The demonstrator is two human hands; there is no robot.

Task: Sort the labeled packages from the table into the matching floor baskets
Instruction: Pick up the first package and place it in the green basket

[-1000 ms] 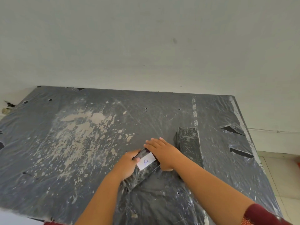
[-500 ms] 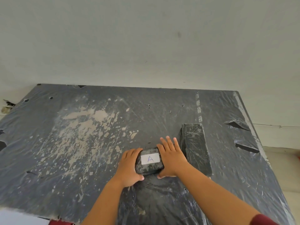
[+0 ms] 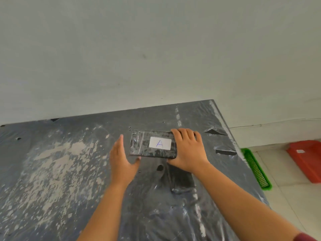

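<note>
A person's two bare hands frame a flat black plastic-wrapped package [image 3: 152, 143] bearing a white label with a handwritten letter A [image 3: 160, 143]. The package seems raised just above the grey plastic-sheeted tabletop [image 3: 57, 171]. The right hand [image 3: 187, 150] has its grip closed over the package's right end, fingers curled across the top edge. The left hand [image 3: 122, 159] stands flat and open against the package's left end, its thumb under the near corner. A second dark wrapped package [image 3: 180, 180] lies on the tabletop just nearer than the first, partly under the right wrist. Beyond the tabletop's right edge, on the floor, sit a green perforated plastic basket [image 3: 255, 169] and a red plastic basket [image 3: 307, 159]. The slick wrapping could slip from this mostly one-sided hold, and basket lettering is unreadable, so misplacement is possible.
</note>
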